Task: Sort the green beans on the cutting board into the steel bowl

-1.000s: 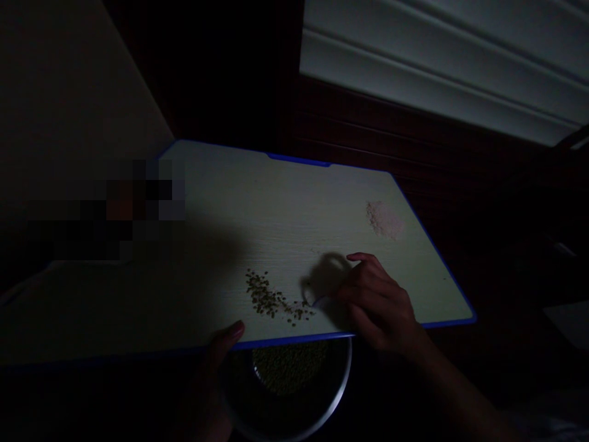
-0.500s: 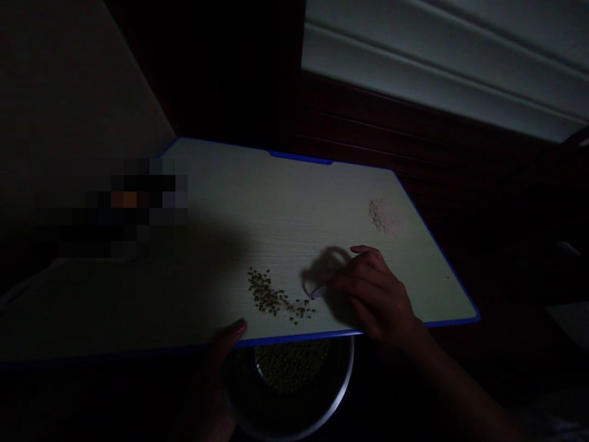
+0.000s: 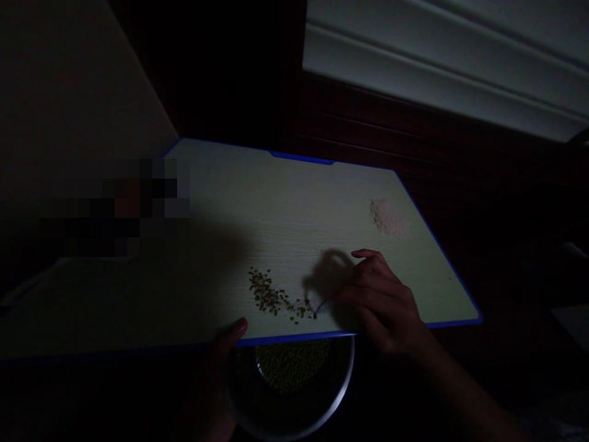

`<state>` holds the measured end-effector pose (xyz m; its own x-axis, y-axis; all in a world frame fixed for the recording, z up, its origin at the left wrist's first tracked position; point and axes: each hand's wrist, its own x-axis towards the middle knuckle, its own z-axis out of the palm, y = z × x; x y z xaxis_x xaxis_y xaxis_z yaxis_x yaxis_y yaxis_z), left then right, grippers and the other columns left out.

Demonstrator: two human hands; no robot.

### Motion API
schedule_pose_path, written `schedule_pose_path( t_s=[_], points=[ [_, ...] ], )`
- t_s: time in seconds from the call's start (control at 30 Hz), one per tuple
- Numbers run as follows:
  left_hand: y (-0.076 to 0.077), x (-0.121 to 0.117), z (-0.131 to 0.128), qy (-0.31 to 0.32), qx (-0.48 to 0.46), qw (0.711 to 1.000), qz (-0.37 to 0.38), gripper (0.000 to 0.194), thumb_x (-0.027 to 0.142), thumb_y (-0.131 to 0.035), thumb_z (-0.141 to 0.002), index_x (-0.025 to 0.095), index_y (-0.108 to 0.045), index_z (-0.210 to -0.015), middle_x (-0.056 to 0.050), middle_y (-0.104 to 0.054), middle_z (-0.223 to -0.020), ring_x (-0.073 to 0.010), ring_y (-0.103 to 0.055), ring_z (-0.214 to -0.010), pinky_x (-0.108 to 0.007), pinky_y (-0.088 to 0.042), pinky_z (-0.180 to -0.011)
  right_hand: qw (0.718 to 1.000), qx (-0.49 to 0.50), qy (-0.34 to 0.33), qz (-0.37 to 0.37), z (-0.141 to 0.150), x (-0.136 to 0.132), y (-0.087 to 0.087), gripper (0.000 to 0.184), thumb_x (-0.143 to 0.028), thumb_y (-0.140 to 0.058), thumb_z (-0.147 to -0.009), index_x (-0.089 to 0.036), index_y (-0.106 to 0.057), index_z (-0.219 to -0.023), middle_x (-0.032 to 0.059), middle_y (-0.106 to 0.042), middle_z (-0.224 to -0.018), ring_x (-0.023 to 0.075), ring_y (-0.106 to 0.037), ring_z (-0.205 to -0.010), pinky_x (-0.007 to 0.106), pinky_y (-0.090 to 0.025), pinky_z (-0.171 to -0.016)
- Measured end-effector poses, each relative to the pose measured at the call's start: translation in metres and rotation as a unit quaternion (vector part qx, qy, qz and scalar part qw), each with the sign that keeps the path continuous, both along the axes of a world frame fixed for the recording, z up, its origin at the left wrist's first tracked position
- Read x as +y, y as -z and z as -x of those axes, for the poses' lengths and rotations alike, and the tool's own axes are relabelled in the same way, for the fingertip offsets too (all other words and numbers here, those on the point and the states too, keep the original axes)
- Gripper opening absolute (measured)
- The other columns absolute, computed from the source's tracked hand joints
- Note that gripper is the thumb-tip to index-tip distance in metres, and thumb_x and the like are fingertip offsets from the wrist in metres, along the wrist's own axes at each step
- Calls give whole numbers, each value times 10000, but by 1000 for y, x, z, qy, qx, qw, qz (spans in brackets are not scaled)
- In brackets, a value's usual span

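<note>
The right hand [image 3: 384,301] hangs over the near edge of the bench [image 3: 285,202], its thumb and fingers drawn together on what looks like a thin, curved strip [image 3: 322,304], too dim to name further. The strip's tip meets the right end of the green beans [image 3: 269,299], small, smooth and oval, scattered in a curving band by the near edge with a few pale grains among them. The left hand [image 3: 216,377] lays its thumb over that edge; its fingers are lost in the dark, so I cannot tell whether they clamp anything. Just beside it, partly under the edge, sits a round bowl [image 3: 341,393] with a shiny, metallic-looking rim, many more green beans inside. Toward the right edge lies a low, granular heap of pinkish-white grains [image 3: 387,218].

The bench top is pale, faintly streaked and trimmed in blue, with a raised blue strip [image 3: 301,158] midway along the far edge. Beyond it stand dark reddish panelling [image 3: 354,120], a ribbed whitish panel [image 3: 437,58] and, left, a plain wall [image 3: 69,80]. The room is very dim.
</note>
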<state>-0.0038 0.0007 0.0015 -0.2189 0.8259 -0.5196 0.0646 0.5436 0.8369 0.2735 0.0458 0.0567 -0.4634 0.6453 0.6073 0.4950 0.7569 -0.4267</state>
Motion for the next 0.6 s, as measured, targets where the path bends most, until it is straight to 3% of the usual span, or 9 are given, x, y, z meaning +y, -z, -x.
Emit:
schedule_pose_path(
  t_s=[0.1, 0.23, 0.43, 0.5, 0.6],
  points=[
    [3, 0, 1, 2, -33, 999, 38, 496, 403, -684, -776, 219, -622, -1232, -128, -716, -1348, -362, -649, -1264, -516, -487, -1102, 1000, 5, -12, 13, 0, -2, 0, 258, -94, -551, -888, -180, -704, -1077, 45, -702, -899, 205, -594, -880, 568, -443, -1053],
    [4, 1, -1, -1, -70, 997, 31, 502, 384, -707, -758, 205, -607, -1216, -137, -730, -1316, -362, -653, -1257, -513, -480, -1107, 1000, -16, -3, 10, 2, -3, -3, 254, -100, -534, -894, -198, -708, -1051, 36, -687, -864, 201, -585, -843, 562, -461, -1030],
    [3, 3, -2, -40, -24, 999, 13, 425, 274, -720, -673, 248, -661, -1093, -82, -772, -1216, -378, -502, -1417, -526, -443, -1141, 997, -23, 65, -25, 1, -1, -1, 294, -83, -540, -893, -188, -691, -1123, 35, -652, -813, 206, -551, -830, 551, -480, -988],
    [3, 2, -2, -45, 15, 999, -8, 393, 261, -741, -627, 258, -689, -1017, -68, -773, -1206, -380, -438, -1462, -520, -396, -1176, 997, -22, 61, -32, 1, -1, 0, 284, -75, -549, -895, -173, -689, -1123, 46, -673, -840, 205, -559, -843, 550, -476, -993],
    [3, -2, -6, -45, 17, 998, -28, 370, 322, -710, -685, 252, -700, -1048, -75, -774, -1180, -380, -428, -1468, -549, -384, -1177, 999, -27, 32, -26, 2, 0, 1, 269, -74, -552, -903, -170, -695, -1109, 54, -710, -890, 210, -582, -877, 547, -470, -1007]
  ],
)
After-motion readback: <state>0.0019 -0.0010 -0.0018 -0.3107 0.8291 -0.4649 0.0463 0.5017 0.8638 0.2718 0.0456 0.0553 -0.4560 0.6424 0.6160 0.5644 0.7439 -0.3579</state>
